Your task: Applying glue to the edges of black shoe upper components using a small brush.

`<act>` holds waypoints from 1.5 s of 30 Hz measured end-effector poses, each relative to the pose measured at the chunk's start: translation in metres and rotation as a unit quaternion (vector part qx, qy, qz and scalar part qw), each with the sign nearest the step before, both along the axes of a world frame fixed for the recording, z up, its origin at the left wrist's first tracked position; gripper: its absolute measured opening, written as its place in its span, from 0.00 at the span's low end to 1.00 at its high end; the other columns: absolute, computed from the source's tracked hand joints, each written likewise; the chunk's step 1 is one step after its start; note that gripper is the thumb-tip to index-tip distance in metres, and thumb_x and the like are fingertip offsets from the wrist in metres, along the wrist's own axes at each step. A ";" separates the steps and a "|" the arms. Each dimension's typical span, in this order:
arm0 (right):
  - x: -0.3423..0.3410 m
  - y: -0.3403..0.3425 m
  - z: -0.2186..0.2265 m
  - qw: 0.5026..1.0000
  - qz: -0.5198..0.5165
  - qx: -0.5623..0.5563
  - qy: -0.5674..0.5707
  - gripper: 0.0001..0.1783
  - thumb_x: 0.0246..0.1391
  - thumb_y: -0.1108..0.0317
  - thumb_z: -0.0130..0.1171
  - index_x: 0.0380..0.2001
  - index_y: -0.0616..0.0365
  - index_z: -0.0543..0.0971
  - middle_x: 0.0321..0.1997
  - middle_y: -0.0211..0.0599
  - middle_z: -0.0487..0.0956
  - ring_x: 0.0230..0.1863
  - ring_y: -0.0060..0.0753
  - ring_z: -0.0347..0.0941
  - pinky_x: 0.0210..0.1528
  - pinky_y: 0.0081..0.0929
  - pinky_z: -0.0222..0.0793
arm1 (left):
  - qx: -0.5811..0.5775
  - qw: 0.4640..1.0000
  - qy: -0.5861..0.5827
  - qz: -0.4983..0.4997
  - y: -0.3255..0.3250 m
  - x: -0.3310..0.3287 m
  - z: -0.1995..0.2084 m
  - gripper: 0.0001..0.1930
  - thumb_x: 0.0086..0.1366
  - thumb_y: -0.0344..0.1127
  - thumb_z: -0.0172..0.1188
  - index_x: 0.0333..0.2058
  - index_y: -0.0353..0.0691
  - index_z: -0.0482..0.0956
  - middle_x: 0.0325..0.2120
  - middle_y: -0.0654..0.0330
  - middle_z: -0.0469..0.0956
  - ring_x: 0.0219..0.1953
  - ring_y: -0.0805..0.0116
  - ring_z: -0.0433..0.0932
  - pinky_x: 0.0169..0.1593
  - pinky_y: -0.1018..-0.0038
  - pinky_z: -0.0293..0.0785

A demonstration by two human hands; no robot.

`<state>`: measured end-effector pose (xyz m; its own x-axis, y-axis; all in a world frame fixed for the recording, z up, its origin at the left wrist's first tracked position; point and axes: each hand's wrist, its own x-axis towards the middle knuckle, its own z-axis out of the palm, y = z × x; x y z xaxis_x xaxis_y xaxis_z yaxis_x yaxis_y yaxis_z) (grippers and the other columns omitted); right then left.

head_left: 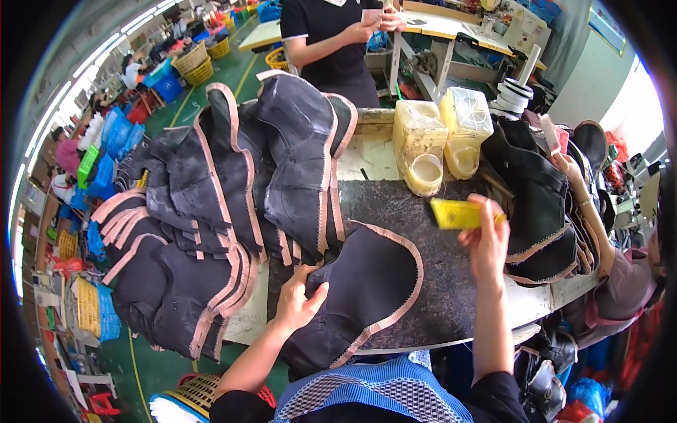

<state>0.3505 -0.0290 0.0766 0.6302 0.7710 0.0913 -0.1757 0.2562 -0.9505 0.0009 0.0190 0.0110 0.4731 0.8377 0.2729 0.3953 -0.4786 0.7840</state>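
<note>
My left hand grips the left edge of a black shoe-upper piece, its thumb on top. The piece has a pink stitched border along its curved edge and lies on the dark stained board, its lower end hanging over the front edge. To its right, my right hand is raised above the board, fingers closed on a flat yellow scraper. The scraper is apart from the piece. Left of the board, large overlapping piles of similar black pieces with pink borders stand and lie.
Two cloudy plastic glue containers stand at the back of the board. More black pieces are stacked at right, where another person's arm reaches in. A person in black stands across the table. A basket sits below left.
</note>
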 end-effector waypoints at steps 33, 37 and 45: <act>-0.081 0.007 0.013 0.749 0.455 -0.292 -0.383 0.14 0.55 0.63 0.64 0.26 0.66 0.80 0.18 0.38 0.79 0.20 0.20 0.73 0.23 0.20 0.67 | -0.241 0.970 -0.017 0.040 -0.010 0.003 -0.001 0.11 0.65 0.34 0.61 0.40 0.30 0.78 0.24 0.60 0.78 0.27 0.78 0.72 0.34 0.75 0.73; -0.076 0.036 -0.006 0.915 0.227 -0.120 -0.311 0.12 0.61 0.64 0.61 0.29 0.63 0.77 0.26 0.37 0.82 0.25 0.21 0.78 0.28 0.20 0.73 | -0.196 0.978 -0.067 0.029 -0.008 0.005 -0.016 0.18 0.61 0.41 0.62 0.45 0.34 0.80 0.20 0.45 0.77 0.19 0.53 0.76 0.28 0.63 0.70; -0.054 -0.024 -0.002 0.834 0.364 -0.248 -0.332 0.12 0.55 0.64 0.63 0.28 0.64 0.78 0.23 0.39 0.82 0.21 0.24 0.77 0.24 0.20 0.73 | -0.156 0.985 -0.044 0.055 -0.011 0.004 -0.020 0.19 0.63 0.41 0.61 0.47 0.35 0.79 0.25 0.45 0.79 0.24 0.51 0.78 0.32 0.63 0.72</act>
<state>0.2960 -0.0525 0.0746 -0.0839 0.9740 -0.2105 0.4953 -0.1426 -0.8569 0.0049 0.0079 -0.0090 0.3616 0.9319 0.0301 0.3554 -0.1677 0.9195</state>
